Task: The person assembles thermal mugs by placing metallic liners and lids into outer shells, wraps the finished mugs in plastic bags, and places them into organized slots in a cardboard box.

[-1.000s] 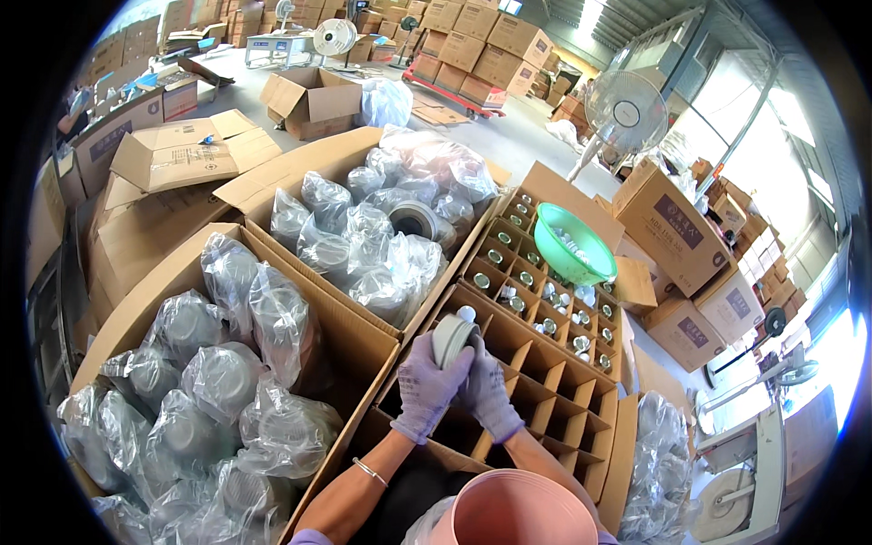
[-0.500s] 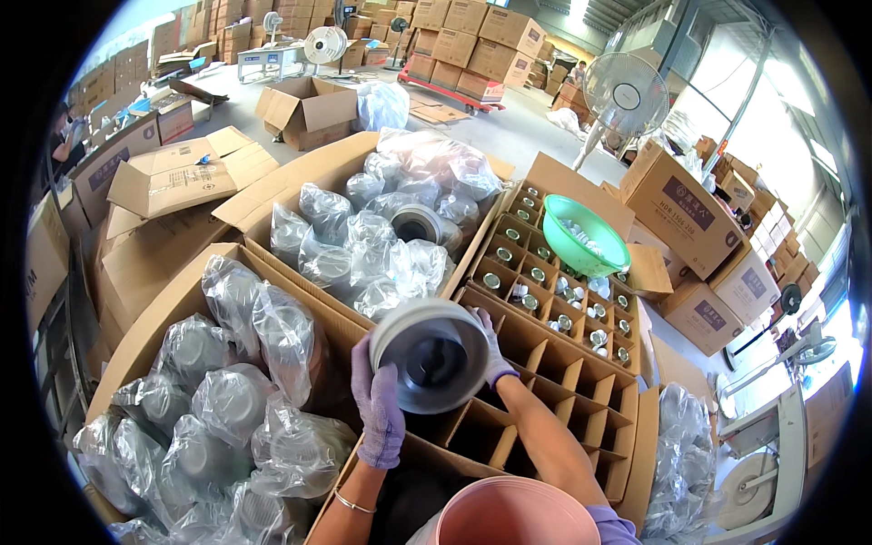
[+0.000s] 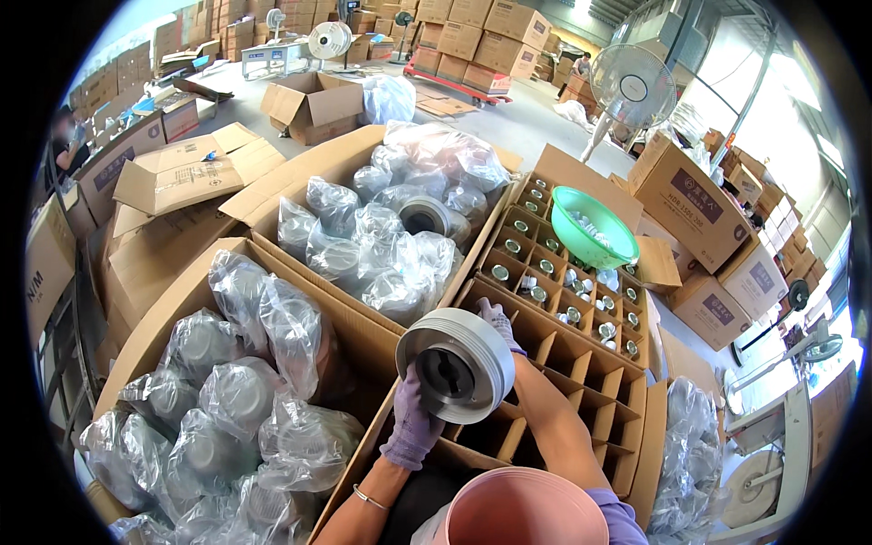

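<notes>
**Both hands on the grooved metal pulley, over the divided carton**

I hold the grooved metal pulley between both gloved hands, its flat face with the keyed bore turned toward me. My left hand cups it from below and on the left, fingers closed up against the rim. My right hand wraps over the far upper edge; only its fingertips show past the rim, so how far they curl round the back I cannot tell. The pulley is clear of everything, hanging above the near left corner of the divided carton, whose cardboard cells just under it look empty.

To do this well, I judge the weight should sit in the lower palm while the upper hand only steadies, and the pulley should go down square to a cell so the rim does not snag or crush a cardboard partition. The gloves on smooth metal could slip, so fingers belong in the grooves.

Farther along the same carton, the cells hold small metal parts, and a green plastic basin sits on top of them. To my left, two open cartons are heaped with plastic-bagged pulleys. A pink bucket rim is close beneath my arms. Beyond stand a pedestal fan and stacked boxes.
</notes>
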A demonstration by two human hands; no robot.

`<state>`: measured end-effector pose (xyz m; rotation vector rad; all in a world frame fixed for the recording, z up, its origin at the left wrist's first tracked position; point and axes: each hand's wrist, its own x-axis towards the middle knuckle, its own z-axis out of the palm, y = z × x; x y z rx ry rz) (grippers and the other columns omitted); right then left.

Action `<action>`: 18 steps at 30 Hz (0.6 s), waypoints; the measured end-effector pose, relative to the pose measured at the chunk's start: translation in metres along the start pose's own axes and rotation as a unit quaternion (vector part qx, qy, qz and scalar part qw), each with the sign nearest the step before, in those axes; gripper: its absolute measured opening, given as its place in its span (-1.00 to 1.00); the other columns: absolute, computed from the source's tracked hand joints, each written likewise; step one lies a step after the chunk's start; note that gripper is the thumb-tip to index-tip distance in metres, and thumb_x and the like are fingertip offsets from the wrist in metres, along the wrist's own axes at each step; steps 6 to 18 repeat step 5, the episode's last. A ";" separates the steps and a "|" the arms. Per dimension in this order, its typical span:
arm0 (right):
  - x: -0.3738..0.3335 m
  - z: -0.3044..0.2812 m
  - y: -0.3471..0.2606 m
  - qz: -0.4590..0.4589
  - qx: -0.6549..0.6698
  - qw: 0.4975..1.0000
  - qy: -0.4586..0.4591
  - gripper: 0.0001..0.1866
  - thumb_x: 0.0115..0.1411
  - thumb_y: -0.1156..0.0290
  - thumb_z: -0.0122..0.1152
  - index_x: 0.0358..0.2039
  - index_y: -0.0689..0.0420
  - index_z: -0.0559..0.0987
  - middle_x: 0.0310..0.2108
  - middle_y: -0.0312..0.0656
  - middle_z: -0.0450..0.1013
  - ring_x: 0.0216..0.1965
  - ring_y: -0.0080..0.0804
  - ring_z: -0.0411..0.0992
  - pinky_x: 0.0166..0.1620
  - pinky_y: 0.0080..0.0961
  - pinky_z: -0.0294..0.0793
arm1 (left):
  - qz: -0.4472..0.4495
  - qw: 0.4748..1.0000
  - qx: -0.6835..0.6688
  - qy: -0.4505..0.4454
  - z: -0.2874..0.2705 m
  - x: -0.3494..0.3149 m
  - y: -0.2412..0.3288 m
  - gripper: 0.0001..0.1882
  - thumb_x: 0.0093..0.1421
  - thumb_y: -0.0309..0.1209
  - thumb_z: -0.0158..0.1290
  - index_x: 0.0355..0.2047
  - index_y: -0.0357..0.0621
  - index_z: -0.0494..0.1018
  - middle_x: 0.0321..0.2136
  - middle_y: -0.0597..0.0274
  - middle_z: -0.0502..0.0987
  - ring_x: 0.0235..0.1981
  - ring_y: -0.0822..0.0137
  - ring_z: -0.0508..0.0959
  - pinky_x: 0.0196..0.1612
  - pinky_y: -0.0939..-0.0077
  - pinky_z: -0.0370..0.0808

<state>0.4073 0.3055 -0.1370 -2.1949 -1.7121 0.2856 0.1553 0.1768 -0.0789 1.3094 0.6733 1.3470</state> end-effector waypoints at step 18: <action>-0.022 -0.039 -0.024 -0.175 -0.138 0.973 0.059 -0.56 0.04 0.22 0.31 -0.02 -0.13 0.48 -0.14 -0.01 0.35 -0.07 0.07 0.39 -0.06 -0.04 0.48 | -0.227 0.863 -0.452 0.016 0.006 0.004 -0.022 -0.21 0.10 0.06 0.20 0.21 -0.12 0.24 0.11 -0.01 0.42 0.11 -0.03 0.46 0.18 -0.04 0.38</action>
